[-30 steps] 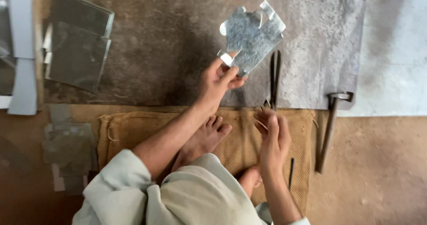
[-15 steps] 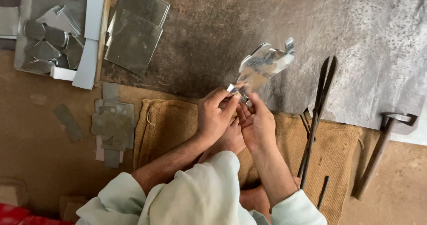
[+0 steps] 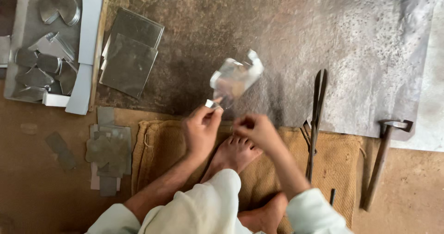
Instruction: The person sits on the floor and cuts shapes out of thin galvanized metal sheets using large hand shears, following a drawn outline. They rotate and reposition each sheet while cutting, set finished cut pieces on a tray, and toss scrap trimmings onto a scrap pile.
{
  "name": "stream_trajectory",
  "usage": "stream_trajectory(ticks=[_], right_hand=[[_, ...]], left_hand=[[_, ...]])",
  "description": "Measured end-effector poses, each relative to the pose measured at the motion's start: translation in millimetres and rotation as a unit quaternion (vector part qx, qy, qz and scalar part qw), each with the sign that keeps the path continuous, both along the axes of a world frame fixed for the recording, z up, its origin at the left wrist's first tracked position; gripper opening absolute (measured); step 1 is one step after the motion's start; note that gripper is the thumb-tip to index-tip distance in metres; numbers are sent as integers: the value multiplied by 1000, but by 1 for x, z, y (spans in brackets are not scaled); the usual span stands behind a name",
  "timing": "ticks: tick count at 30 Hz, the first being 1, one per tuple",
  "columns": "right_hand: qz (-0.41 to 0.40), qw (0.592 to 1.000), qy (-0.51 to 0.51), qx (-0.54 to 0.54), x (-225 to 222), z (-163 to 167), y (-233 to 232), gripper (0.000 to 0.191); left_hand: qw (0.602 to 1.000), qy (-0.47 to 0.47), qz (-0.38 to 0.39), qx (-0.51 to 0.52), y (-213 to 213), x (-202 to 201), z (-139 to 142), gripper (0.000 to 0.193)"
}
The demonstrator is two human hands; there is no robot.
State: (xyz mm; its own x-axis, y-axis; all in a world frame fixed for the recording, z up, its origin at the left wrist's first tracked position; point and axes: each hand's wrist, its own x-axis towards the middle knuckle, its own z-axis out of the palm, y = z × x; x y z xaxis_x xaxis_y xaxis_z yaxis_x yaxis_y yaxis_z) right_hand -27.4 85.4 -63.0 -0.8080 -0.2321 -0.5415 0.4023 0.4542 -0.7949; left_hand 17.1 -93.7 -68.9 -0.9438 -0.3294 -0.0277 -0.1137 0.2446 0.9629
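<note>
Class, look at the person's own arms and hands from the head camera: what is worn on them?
Both arms wear loose, pale cream sleeves pushed up near the elbows, leaving the forearms bare. The left hand and right hand are bare: no gloves, and no rings or watch that I can make out.

I have one view only, head-worn, looking steeply down past the knees onto the floor. It sits close above the left hand (image 3: 200, 131) and right hand (image 3: 257, 129), mid-frame. Beyond the fingertips lies the metal sheet (image 3: 370, 53); beneath them, the burlap mat (image 3: 162, 146).
</note>
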Motion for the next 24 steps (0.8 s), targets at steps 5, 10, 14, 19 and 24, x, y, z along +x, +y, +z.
stream_trajectory(ticks=[5, 10, 14, 19, 24], right_hand=[[-308, 931, 79, -177, -84, 30, 33, 57], [-273, 940, -37, -202, -45, 11, 10, 55], [-263, 898, -41, -351, 0, -19, -10, 52], [-301, 892, -52, -334, 14, -28, -2, 52], [-263, 924, -37, -276, 30, -24, 4, 51]], left_hand=[[959, -90, 40, 266, -14, -2, -12, 40], [909, -165, 47, 380, -14, 2, -19, 46], [918, -162, -25, 361, -6, 7, -20, 37], [914, -196, -5, 355, -27, 4, -17, 46], [942, -157, -53, 292, -53, -8, -20, 28]])
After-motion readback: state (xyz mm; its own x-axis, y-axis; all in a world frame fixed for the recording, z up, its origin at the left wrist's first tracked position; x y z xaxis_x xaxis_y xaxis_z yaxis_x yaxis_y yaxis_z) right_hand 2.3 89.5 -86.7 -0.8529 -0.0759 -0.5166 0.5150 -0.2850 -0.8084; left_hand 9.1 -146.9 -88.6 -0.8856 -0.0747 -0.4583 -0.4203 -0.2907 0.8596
